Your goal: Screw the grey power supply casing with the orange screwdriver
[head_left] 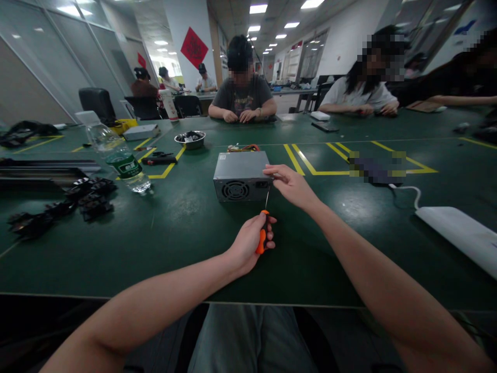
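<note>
A grey computer power supply [244, 165] sits on the green table in front of me, its fan grille and power socket facing me. My left hand [254, 235] is closed around the orange and black handle of a screwdriver [263, 235]. The screwdriver's thin shaft points up and away, its tip at the lower right of the power supply's front face. Whether the tip sits in a screw is too small to tell. My right hand [289, 182] grips the power supply's right front corner, with fingers on the top edge and side. Coloured wires [248, 148] show behind the case.
A water bottle [124, 163] stands at left, near black cable bundles [93, 197]. Farther back are a metal bowl [190, 139] of small parts and a black tool [159, 159]. A white device [458, 228] with a cable lies at right. People sit across the table.
</note>
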The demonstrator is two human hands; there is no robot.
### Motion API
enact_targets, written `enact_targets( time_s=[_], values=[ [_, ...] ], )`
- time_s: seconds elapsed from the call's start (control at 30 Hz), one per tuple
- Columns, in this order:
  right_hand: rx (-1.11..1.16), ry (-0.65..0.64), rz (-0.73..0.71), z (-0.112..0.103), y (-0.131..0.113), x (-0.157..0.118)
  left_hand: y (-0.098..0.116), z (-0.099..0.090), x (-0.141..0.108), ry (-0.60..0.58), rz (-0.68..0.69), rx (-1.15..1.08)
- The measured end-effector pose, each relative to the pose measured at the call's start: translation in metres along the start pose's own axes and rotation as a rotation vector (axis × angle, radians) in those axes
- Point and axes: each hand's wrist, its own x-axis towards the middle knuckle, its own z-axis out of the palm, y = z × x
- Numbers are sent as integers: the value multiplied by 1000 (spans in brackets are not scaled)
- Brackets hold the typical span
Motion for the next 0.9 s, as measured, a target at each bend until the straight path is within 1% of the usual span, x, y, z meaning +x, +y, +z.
enact_targets(
  time_s=[0.23,0.37,0.57,0.77,0.83,0.9],
  values=[
    [10,1,6,0,-1,0,0,1,0,13,1,-3],
    [10,2,8,0,-2,0,0,1,1,-3,-1,-34],
    [12,6,10,1,-2,-1,2,3,2,26,-91,-70],
    [8,9,0,1,-3,-1,6,5,4,-13,-171,-106],
    [12,8,5,1,-4,-1,8,7,4,-24,-179,-121],
    [12,6,9,1,-4,-2,8,11,3,-7,-154,-118]
  ],
)
